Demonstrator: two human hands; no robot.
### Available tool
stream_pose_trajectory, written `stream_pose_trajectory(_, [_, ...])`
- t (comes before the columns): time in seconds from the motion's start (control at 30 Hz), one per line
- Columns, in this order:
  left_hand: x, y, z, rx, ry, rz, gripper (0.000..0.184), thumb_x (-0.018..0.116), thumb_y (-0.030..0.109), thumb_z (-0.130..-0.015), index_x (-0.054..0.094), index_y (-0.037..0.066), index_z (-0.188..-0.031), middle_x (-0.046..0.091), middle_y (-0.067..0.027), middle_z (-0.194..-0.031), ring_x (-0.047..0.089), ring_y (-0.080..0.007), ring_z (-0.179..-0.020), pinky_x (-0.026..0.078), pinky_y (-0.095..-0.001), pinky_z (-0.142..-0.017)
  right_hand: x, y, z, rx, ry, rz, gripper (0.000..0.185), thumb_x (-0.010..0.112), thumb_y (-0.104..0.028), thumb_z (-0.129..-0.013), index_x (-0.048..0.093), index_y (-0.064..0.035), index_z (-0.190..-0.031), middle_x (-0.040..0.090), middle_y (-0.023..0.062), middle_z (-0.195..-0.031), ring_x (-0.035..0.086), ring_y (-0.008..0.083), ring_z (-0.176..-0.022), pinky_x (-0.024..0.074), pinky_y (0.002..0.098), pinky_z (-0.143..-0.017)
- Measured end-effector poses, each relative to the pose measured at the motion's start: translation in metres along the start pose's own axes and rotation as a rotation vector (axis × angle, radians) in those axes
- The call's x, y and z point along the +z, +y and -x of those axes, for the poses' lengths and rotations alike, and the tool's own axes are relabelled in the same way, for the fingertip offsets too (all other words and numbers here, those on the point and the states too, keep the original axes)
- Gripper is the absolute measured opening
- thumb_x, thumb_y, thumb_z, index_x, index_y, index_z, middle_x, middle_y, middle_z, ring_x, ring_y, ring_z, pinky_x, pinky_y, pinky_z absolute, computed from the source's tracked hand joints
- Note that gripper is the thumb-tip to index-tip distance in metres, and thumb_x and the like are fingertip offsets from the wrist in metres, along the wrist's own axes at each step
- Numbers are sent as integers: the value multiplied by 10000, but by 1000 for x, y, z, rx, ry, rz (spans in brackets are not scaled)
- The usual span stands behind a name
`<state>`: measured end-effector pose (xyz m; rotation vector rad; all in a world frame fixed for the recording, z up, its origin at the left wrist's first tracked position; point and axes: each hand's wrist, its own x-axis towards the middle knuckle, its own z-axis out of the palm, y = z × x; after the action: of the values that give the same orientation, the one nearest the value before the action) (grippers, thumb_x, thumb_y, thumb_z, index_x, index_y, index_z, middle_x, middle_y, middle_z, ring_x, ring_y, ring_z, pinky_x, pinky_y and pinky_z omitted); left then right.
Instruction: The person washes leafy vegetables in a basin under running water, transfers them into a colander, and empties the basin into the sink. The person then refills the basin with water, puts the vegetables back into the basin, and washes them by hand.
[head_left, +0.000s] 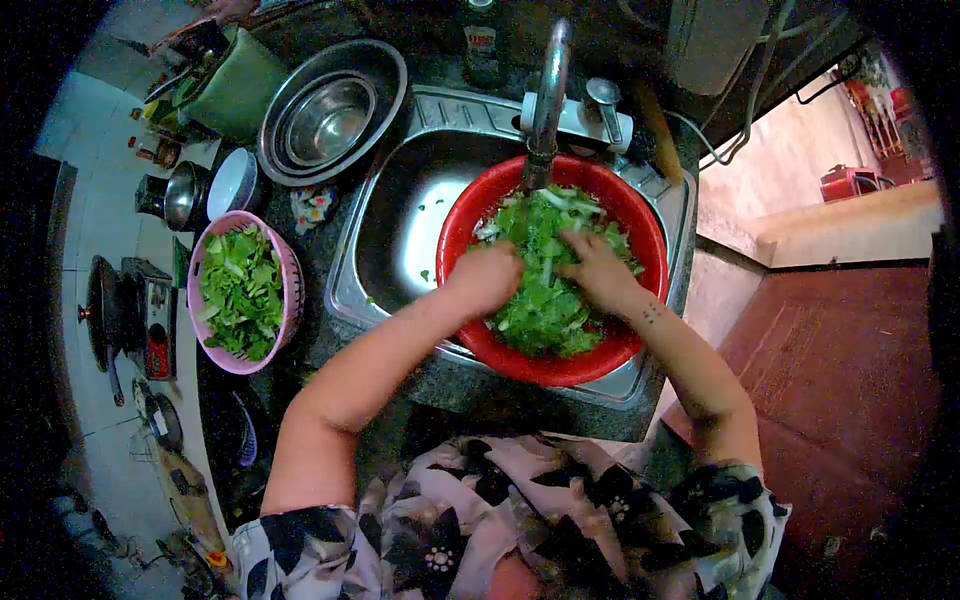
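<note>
A red basin (pixel 655 265) full of chopped leafy greens (pixel 540 315) stands over the right part of the steel sink (pixel 385 225), under the faucet (pixel 549 100). My left hand (pixel 487 278) is at the left side of the greens, its fingers curled in and partly hidden. On the right side my right hand (pixel 600 272) reaches into the greens with its fingers apart. Left of the sink, a pink basket (pixel 291 290) holds more cut greens. Small bits of leaf lie on the sink floor.
Nested steel bowls (pixel 330 120) sit behind the sink's left side, near a white bowl (pixel 233 185) and a small steel bowl (pixel 186 195). A bottle (pixel 482 45) is behind the sink. A stove (pixel 155 320) with a black pan (pixel 104 315) lies far left.
</note>
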<state>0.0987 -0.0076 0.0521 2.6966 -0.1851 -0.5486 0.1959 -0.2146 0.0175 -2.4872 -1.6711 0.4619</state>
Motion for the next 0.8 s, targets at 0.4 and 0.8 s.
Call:
stream_pose_trajectory(0.4, [61,-52,-110,-388,44,193,617,539,463,-797,413,118,-1293,415,-150,-1302,406,-313,-1210,385,-448,-965,-2,46,-97,-242,138,238,333,489,-289,-824,572,-122,-1100,513,123,-1205,441,318,-1158,391,472,-942])
stream_pose_trajectory(0.8, [72,-41,-70,-126,-528,291,931,375,760,-732,138,198,-1435,109,-171,-1475,128,-399,-1340,100,-508,-1084,-10,39,-15,268,-639,-406,765,359,-671,-821,197,-222,-1419,-19,199,-1473,154,434,-1319,187,510,-1071])
